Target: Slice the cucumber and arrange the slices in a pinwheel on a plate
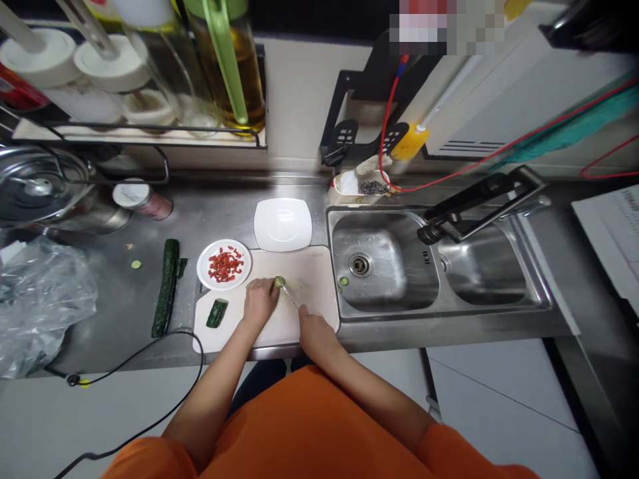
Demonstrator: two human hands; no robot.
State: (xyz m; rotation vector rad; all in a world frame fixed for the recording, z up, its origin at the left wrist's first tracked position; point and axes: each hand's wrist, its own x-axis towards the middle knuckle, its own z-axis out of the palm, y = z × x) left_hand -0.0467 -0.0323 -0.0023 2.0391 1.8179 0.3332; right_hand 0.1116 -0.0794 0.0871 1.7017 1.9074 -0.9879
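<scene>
My left hand is closed on a short piece of cucumber at the middle of the pale cutting board. Closed around the handle of a small knife, my right hand is at the board's front right. The blade points up and left, close to the cucumber piece; whether they touch I cannot tell. Left of my left hand, a dark green cucumber chunk lies on the board. A round white plate of red dried berries overlaps the board's back left corner.
A square white plate sits behind the board. A long cucumber and a plastic bag lie left. Right is a steel sink with a folding black stand over it. A black cable hangs over the front edge.
</scene>
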